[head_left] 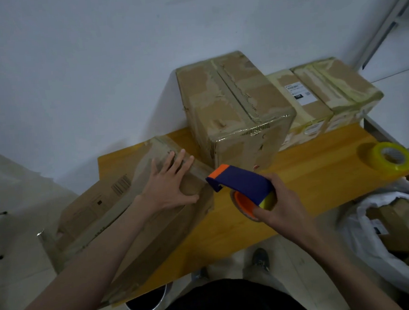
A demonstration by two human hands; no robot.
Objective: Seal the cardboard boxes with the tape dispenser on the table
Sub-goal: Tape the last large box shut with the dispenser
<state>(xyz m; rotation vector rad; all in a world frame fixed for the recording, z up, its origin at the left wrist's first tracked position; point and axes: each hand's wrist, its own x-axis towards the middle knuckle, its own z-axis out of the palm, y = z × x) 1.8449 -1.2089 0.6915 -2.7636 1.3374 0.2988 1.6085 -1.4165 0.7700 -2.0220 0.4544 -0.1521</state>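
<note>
A long flat cardboard box (120,220) lies on the wooden table (310,171), overhanging its left end. My left hand (170,182) presses flat on the box's far top, fingers spread. My right hand (279,204) grips a blue and orange tape dispenser (242,183) just right of the box, its orange nose pointing at the box's right edge. A tall taped box (234,108) stands behind, with two smaller taped boxes (299,103) (337,88) to its right.
A loose roll of yellow tape (392,158) sits at the table's right end. A white bag of cardboard scraps (395,228) stands on the floor at right. A metal bin (146,303) is under the table's front edge. My feet are below the table.
</note>
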